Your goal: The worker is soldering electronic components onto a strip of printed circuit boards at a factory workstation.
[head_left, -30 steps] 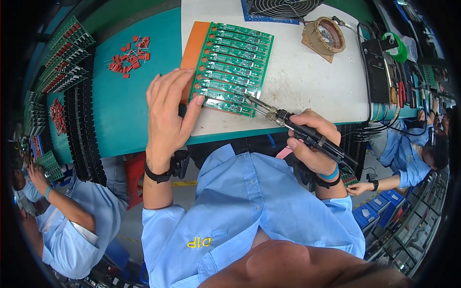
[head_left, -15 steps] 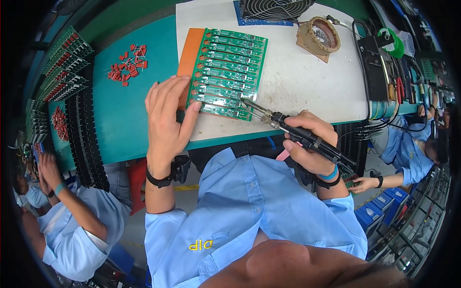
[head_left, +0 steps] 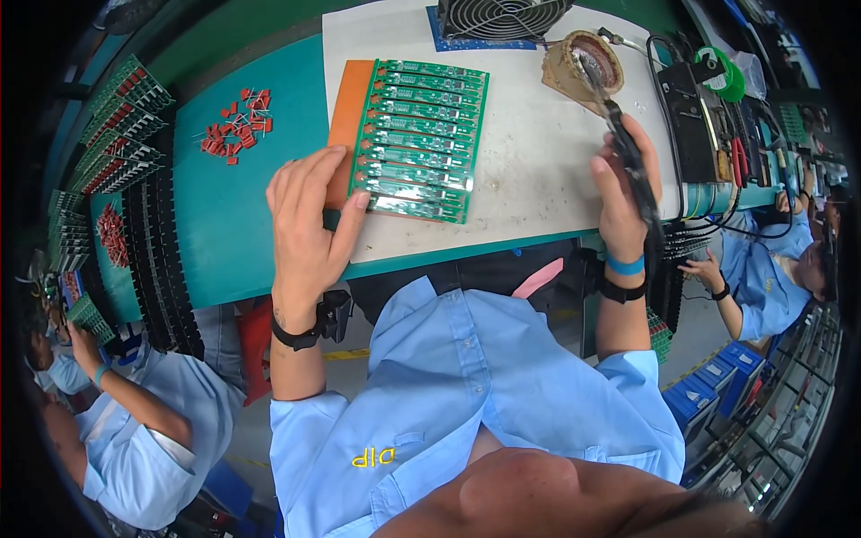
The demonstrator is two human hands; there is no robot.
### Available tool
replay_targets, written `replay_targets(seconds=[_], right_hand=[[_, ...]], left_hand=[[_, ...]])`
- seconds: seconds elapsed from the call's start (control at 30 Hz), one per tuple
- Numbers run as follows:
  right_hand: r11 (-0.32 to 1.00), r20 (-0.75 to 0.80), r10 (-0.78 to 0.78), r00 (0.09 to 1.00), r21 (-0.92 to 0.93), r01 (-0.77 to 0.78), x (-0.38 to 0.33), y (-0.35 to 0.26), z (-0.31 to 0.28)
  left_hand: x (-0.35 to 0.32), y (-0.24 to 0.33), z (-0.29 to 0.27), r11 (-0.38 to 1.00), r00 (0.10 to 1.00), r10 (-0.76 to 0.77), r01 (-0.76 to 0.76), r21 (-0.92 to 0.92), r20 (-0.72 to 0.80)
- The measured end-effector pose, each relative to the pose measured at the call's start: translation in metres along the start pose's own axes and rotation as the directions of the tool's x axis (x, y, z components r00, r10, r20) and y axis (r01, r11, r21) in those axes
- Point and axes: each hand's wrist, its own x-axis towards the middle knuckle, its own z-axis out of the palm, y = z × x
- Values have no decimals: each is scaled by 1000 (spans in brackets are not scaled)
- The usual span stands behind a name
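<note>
- A loose heap of small red components (head_left: pixel 235 122) lies on the teal part of the tabletop (head_left: pixel 224 233), well apart from both hands.
- The left hand (head_left: pixel 305 224) lies flat, fingers (head_left: pixel 309 175) spread and closed on nothing, pressing the near left corner of the panel of green circuit boards (head_left: pixel 421 134) and the orange backing sheet (head_left: pixel 345 112) under it.
- Judgement: keeping that palm pressure steady matters, so the panel cannot skate on the white mat (head_left: pixel 538 170) when the iron comes to the joints.
- The right hand (head_left: pixel 623 184) has its fingers wrapped tight round the black soldering iron (head_left: pixel 628 152), whose tip sits in the round tip-cleaning pot (head_left: pixel 583 65) beside the fan (head_left: pixel 502 16).
- Judgement: a brief wipe is enough; keep the cable (head_left: pixel 708 224) clear of the boards.
</note>
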Motion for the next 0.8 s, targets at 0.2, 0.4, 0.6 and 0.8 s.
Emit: replay_targets(seconds=[0.2,0.4,0.6,0.8], right_hand=[[996,270,-92,959,20,90,-39,-24,-19],[990,558,-139,818,67,122,-47,-34,-10],[991,552,-133,823,56,122,-47,-34,-8],[993,559,-117,821,38,116,-47,-35,-6]], left_hand=[[0,-1,0,1000,1000,8,-8,-18,8],[1,0,1,1000,1000,4,-4,-20,5],[1,0,1,1000,1000,19,-19,-23,8],[1,1,1,1000,1000,14,-13,-20,11]])
